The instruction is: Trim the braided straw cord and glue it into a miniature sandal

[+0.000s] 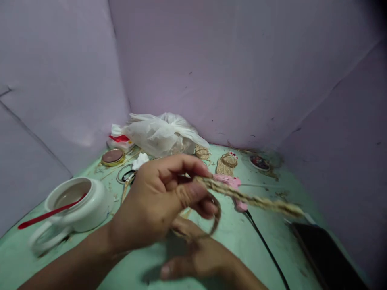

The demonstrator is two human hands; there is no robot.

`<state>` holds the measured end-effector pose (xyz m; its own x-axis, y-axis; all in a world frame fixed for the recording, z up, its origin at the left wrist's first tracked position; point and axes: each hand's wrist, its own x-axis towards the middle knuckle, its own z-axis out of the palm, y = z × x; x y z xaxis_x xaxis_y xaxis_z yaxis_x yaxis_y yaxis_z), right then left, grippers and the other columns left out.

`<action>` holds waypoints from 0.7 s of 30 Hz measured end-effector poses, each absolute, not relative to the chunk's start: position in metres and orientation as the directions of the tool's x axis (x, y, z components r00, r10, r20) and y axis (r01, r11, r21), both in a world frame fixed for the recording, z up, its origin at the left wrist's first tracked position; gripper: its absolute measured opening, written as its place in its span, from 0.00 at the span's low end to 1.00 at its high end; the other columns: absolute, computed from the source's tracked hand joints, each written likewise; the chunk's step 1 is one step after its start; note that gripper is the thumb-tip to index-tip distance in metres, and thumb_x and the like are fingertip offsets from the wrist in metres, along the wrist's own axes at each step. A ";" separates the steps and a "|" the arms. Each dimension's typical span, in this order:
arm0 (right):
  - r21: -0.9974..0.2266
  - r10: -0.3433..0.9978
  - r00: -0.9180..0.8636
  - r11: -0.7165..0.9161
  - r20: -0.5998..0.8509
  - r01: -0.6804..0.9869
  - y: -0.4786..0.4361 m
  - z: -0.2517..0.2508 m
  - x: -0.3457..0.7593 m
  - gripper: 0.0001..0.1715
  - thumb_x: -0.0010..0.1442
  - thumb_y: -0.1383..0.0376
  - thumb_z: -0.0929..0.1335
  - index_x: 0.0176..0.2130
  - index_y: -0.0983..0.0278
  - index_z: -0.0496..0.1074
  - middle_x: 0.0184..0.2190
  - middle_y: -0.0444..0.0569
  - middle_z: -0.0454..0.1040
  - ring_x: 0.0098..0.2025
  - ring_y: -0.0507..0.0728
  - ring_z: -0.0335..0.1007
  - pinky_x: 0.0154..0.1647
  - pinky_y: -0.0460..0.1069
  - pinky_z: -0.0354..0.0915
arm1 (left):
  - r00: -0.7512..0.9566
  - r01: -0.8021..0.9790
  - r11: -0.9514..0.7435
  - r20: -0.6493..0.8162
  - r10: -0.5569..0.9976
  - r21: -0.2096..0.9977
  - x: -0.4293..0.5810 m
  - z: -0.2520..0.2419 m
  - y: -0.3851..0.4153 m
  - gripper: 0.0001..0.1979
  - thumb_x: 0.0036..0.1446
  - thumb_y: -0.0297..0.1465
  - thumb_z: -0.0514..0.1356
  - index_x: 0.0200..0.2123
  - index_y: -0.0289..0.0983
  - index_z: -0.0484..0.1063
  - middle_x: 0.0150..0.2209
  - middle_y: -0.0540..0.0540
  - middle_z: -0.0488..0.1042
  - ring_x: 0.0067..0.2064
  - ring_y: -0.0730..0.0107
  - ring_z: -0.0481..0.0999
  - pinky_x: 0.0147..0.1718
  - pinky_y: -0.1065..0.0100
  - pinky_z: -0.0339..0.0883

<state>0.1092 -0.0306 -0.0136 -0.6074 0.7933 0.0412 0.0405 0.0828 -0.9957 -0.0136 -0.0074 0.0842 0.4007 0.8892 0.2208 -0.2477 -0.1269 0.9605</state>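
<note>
My left hand (151, 201) is closed, its thumb and fingers pinching one end of a braided jute cord (250, 198). The braid stretches off to the right, its far end blurred. A thinner brown strand (217, 215) curls down from the left fingers to my right hand (199, 253). That hand is lower and partly behind the left, its thumb spread away from the fingers; the strand runs along it, and some fingertips are hidden. Behind the braid lies a pink glue gun (228, 180).
At left stands a white mug (96, 205) with a red stick (51, 213) across it. A plastic bag (163, 135), a round tin (113, 157), scissors (127, 175) and a woven jute piece (226, 163) lie farther back. A black cable (266, 245) and a phone (326, 257) are at right.
</note>
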 end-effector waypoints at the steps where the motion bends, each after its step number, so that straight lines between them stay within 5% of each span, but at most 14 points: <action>1: -0.998 0.779 -0.626 0.062 0.039 0.015 -0.029 -0.017 0.101 0.22 0.41 0.62 0.72 0.40 0.59 0.73 0.41 0.46 0.73 0.42 0.58 0.68 0.45 0.52 0.61 | 0.331 -0.336 -0.138 0.254 0.909 0.932 -0.016 0.083 -0.003 0.04 0.51 0.26 0.58 0.33 0.38 0.67 0.22 0.51 0.74 0.24 0.69 0.76 0.23 0.70 0.72; 4: -0.979 0.803 -0.588 0.036 -0.092 0.203 -0.012 -0.022 0.101 0.09 0.52 0.64 0.66 0.33 0.64 0.75 0.29 0.47 0.75 0.33 0.54 0.69 0.37 0.49 0.64 | 0.022 -0.490 -0.301 0.357 0.934 0.818 -0.022 0.084 0.008 0.04 0.50 0.24 0.59 0.31 0.35 0.67 0.22 0.50 0.74 0.24 0.71 0.76 0.24 0.70 0.74; 7: -0.837 0.886 -0.463 0.242 -0.014 0.491 0.018 -0.017 0.121 0.06 0.50 0.69 0.67 0.31 0.66 0.74 0.31 0.49 0.75 0.36 0.56 0.68 0.41 0.51 0.62 | -0.227 -0.499 -0.477 0.422 0.877 0.724 -0.029 0.092 0.014 0.04 0.53 0.20 0.55 0.31 0.33 0.67 0.22 0.50 0.73 0.25 0.72 0.76 0.26 0.70 0.74; 11: -0.456 0.861 -0.506 0.469 0.047 0.756 0.049 -0.018 0.126 0.43 0.31 0.65 0.76 0.49 0.59 0.66 0.58 0.57 0.54 0.58 0.71 0.45 0.52 0.63 0.50 | -0.410 -0.306 -0.678 0.550 0.728 0.669 -0.035 0.100 0.014 0.06 0.54 0.19 0.52 0.32 0.31 0.67 0.21 0.51 0.72 0.24 0.70 0.75 0.25 0.65 0.75; 14: -0.393 0.866 -0.493 0.427 -0.079 0.814 0.061 -0.024 0.103 0.59 0.29 0.59 0.77 0.58 0.57 0.53 0.63 0.59 0.36 0.61 0.75 0.35 0.51 0.66 0.49 | -0.431 -0.194 -0.733 0.615 0.660 0.652 -0.038 0.099 0.016 0.04 0.52 0.20 0.55 0.32 0.31 0.68 0.21 0.52 0.71 0.22 0.68 0.75 0.23 0.62 0.75; 18: -0.375 0.951 -0.306 0.265 -0.053 0.889 0.082 -0.022 0.070 0.53 0.39 0.57 0.73 0.59 0.60 0.49 0.63 0.63 0.33 0.59 0.74 0.43 0.47 0.62 0.56 | -0.378 -0.203 -0.712 0.617 0.690 0.672 -0.038 0.094 0.021 0.04 0.50 0.20 0.58 0.31 0.31 0.69 0.21 0.52 0.71 0.21 0.70 0.75 0.23 0.66 0.75; 21: -0.339 0.958 -0.267 0.219 -0.101 0.915 0.101 -0.018 0.060 0.39 0.42 0.61 0.71 0.53 0.67 0.61 0.59 0.66 0.49 0.55 0.72 0.53 0.46 0.60 0.57 | -0.370 -0.216 -0.722 0.629 0.683 0.657 -0.037 0.094 0.023 0.04 0.49 0.20 0.59 0.31 0.30 0.69 0.22 0.51 0.72 0.21 0.71 0.75 0.23 0.67 0.75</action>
<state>0.0595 0.1011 -0.0175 -0.2672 0.9583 -0.1014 0.9148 0.2191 -0.3394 -0.0371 0.0229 0.0939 -0.3701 0.6834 0.6292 -0.2159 -0.7221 0.6573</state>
